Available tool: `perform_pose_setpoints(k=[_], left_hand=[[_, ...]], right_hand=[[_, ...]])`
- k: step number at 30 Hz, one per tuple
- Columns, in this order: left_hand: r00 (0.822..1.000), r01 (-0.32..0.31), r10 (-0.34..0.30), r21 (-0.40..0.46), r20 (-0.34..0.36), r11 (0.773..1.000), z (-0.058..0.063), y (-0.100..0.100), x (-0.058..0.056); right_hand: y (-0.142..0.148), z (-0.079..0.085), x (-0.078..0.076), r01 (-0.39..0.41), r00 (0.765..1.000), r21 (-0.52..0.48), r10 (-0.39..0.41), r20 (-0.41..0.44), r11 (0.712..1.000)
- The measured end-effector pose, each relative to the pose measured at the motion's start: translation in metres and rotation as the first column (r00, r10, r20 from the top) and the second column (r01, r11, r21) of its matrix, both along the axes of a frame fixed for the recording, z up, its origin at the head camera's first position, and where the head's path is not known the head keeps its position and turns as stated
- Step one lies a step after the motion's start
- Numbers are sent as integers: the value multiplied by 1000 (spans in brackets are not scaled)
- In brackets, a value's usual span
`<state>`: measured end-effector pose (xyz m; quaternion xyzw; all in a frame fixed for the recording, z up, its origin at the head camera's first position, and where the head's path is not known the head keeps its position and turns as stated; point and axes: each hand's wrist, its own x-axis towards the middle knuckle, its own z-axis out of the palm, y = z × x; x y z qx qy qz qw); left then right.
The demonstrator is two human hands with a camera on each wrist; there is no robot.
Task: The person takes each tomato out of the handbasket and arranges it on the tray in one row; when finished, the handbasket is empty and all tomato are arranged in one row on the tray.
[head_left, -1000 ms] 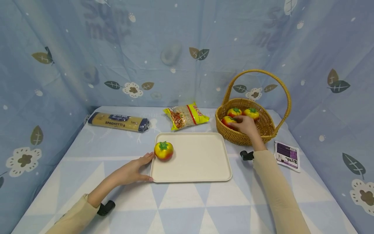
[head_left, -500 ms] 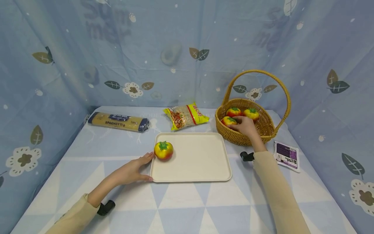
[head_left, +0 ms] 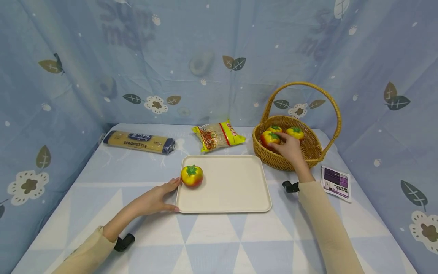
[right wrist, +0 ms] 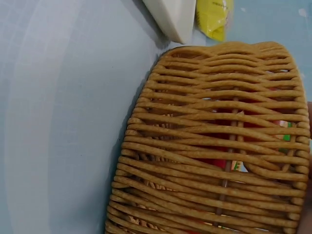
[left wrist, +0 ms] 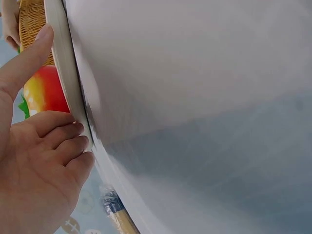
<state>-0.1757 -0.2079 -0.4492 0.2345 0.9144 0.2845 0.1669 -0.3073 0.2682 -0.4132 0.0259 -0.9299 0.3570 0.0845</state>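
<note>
In the head view my right hand [head_left: 291,147] pinches a red-and-yellow persimmon [head_left: 268,139] with a green top, inside the wicker basket [head_left: 278,163]. Two more persimmons lie behind it, one [head_left: 275,128] partly covered by the held one, the other [head_left: 295,132] beside my fingers. The right wrist view is filled by the basket's woven side [right wrist: 209,141], red showing through gaps. My left hand [head_left: 159,198] rests its extended fingers and thumb on the left edge of the cream tray [head_left: 229,186]. Another persimmon [head_left: 192,176] sits at the tray's left end.
A spaghetti pack [head_left: 139,142] lies at the back left and a yellow-edged noodle bag [head_left: 219,136] behind the tray. Right of the basket lies a purple-and-white packet [head_left: 336,183]. The basket's tall handle [head_left: 337,114] arches over it; a patterned curtain [head_left: 205,68] encloses the table.
My right hand has closed on the front persimmon and raised it slightly, so it covers more of the one behind. My left hand, the tray and its persimmon stay in place.
</note>
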Motion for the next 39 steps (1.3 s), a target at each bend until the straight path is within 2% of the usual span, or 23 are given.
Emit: perform_pose_setpoints(k=[13, 28, 39], left_hand=[[1000, 6, -6, -2, -12, 1000, 4, 0, 1], [999, 23, -23, 0, -33, 1000, 4, -1, -1], [1000, 5, -5, -9, -8, 1000, 2, 0, 0]], right_hand=[[-7, 5, 14, 47, 987, -71, -58, -151, 996], [-30, 15, 41, -30, 944, -37, 16, -331, 999], [-45, 15, 51, -71, 930, -34, 54, -363, 997]])
